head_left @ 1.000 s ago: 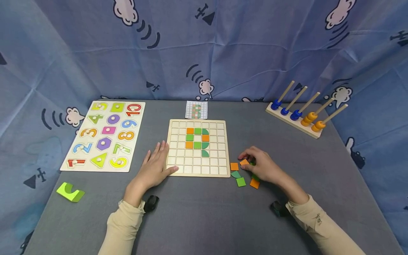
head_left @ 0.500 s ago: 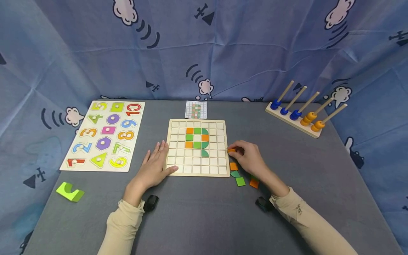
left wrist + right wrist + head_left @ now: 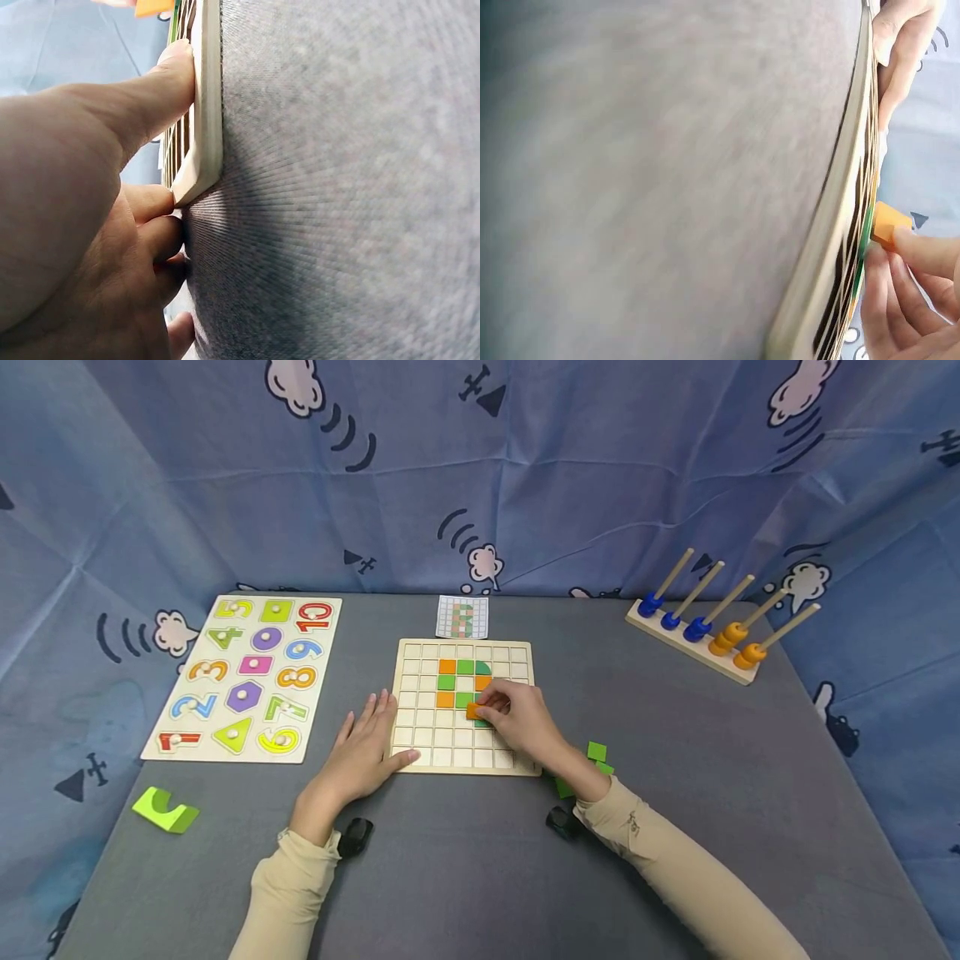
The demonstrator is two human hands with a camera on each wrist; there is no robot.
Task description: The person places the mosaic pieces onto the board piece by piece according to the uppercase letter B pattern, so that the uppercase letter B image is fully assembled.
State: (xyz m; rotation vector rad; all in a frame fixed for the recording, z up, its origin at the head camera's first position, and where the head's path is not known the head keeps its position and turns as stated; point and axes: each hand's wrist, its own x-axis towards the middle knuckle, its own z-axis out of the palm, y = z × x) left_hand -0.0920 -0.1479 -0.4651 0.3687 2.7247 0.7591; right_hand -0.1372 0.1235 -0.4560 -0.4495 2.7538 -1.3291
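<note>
pinching an orange tile (image 3: 472, 711), right fingers (image 3: 497, 687) nearly meet while outstretched left fingers (image 3: 384, 717) touch the board (image 3: 462, 740).

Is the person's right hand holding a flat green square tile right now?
No, the person's right hand pinches a flat orange square tile over the pale wooden grid board.

A number puzzle (image 3: 234, 678) and green block (image 3: 163, 817) lie well apart from an abacus (image 3: 681, 642).

My tile (image 3: 472, 712) is orange, my sleeves (image 3: 682, 860) are beige, and my pale board (image 3: 442, 739) has a square grid.
</note>
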